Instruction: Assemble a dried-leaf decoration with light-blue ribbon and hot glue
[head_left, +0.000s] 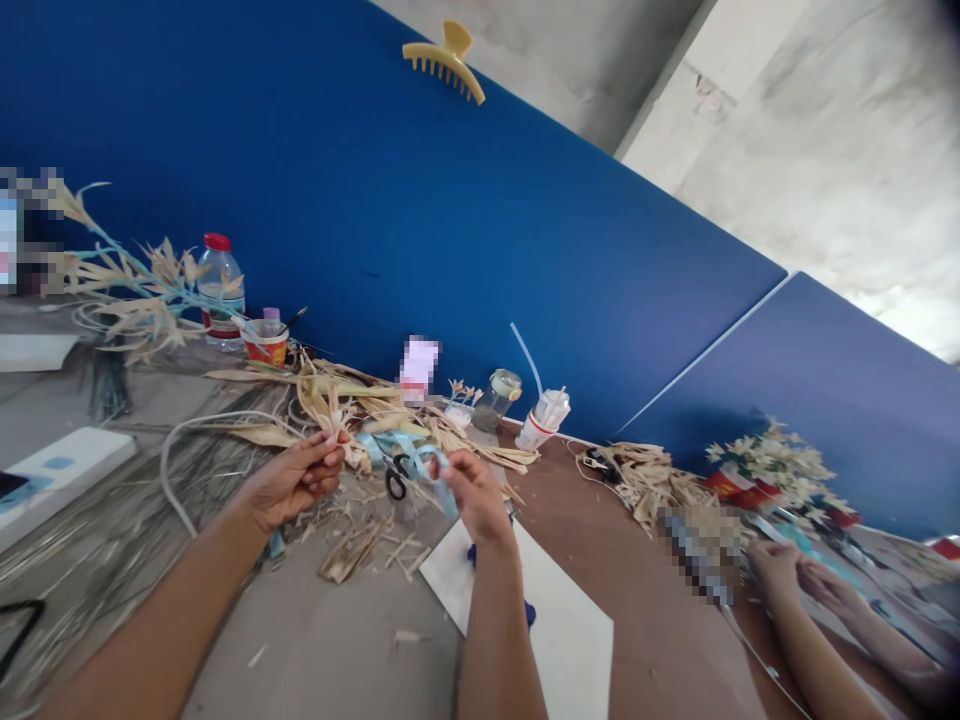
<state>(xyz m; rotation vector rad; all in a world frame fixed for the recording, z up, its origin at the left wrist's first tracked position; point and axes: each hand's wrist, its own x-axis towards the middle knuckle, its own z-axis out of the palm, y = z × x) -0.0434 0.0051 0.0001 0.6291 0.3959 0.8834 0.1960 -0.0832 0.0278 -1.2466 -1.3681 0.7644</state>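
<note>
My left hand (296,480) is closed in a pinch on a small bunch of dried straw leaves (328,410) that stands up from its fingertips. My right hand (472,495) is closed on a pale blue ribbon (409,455), which runs from its fingers across to the straw bunch. Black-handled scissors (395,482) lie on the table between the two hands, among loose straw scraps (360,540). A white sheet of paper (570,630) lies under my right forearm.
A blue partition (450,220) backs the table, with a yellow hair claw (448,62) on its top edge. A water bottle (220,290), red cup (266,345), glass jar (499,398) and plastic cup (544,420) stand along it. Another person's hands (795,575) work at the right.
</note>
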